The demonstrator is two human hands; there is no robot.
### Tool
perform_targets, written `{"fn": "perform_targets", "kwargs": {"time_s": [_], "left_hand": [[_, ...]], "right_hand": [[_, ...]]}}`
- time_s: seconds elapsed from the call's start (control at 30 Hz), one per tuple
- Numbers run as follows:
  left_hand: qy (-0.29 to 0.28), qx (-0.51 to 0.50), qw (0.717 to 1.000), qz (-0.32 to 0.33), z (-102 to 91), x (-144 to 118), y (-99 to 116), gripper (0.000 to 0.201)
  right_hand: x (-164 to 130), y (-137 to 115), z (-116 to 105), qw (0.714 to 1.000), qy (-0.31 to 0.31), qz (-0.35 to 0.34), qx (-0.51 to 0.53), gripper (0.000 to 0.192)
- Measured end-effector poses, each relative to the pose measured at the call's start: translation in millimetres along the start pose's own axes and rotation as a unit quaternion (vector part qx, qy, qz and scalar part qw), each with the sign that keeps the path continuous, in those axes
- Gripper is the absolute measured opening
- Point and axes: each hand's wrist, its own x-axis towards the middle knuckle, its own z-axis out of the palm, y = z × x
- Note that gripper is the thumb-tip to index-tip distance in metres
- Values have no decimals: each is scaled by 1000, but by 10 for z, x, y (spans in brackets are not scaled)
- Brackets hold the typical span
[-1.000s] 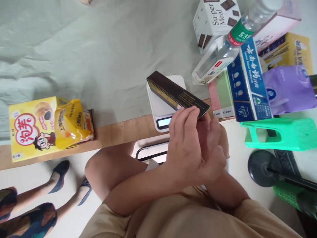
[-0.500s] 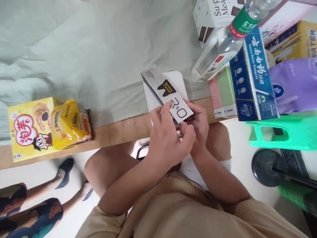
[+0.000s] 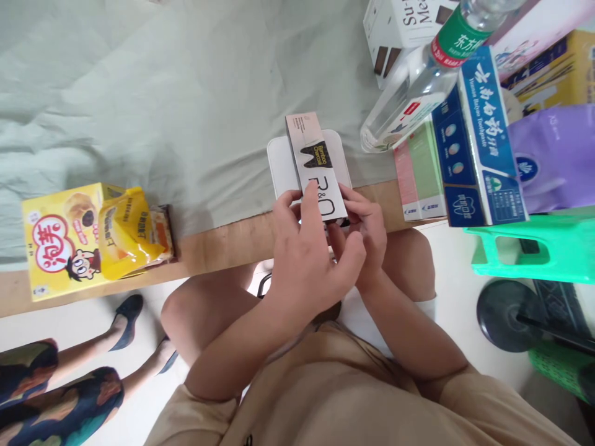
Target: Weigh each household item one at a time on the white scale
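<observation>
Both my hands are closed on the near end of a slim toothpaste box (image 3: 316, 158) marked "Bamboo Charcoal". My left hand (image 3: 302, 248) grips it from the left, with a finger lying over the printed face. From the right, the fingers of my right hand (image 3: 369, 232) hold the same end, and its edge there is partly hidden by them. The box points away from me, above a white rounded pad or case (image 3: 277, 162) at the table's edge.
To the left sit a yellow snack box (image 3: 60, 241) and a yellow snack packet (image 3: 127, 232). On the right stand a clear bottle (image 3: 400, 105), a blue toothpaste box (image 3: 486, 136) and a purple packet (image 3: 553, 161). A green stool (image 3: 558, 248) is beside the table; another person's legs (image 3: 83, 396) show lower left.
The toothpaste box has turned in my hands, its far end swinging to the right so it points more straight ahead. My hands have shifted slightly left and still hold it.
</observation>
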Motion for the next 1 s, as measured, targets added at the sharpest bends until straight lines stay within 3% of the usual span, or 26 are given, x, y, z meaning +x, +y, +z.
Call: {"fn": "perform_targets", "kwargs": {"time_s": [0.17, 0.33, 0.43, 0.67, 0.8, 0.9, 1.0], "left_hand": [[-5, 18, 1000, -18, -57, 19, -16, 63], [57, 24, 997, 55, -27, -19, 0, 63], [49, 17, 998, 48, -7, 55, -46, 66], [22, 25, 999, -19, -150, 251, -218, 49], [82, 27, 996, -28, -252, 387, -495, 53], [19, -14, 996, -91, -226, 470, -679, 71], [-47, -41, 992, -109, -161, 470, -725, 78]], "right_hand": [[13, 11, -27, 998, 4, -57, 4, 34], [0, 6, 38, 997, 35, -67, 24, 38], [103, 49, 54, 996, 26, -85, 11, 32], [258, 133, -133, 996, -57, -41, -58, 24], [323, 248, -245, 989, -76, 26, -124, 52], [388, 312, -228, 968, -119, 107, -192, 57], [407, 309, -173, 954, -148, 113, -236, 54]]}}
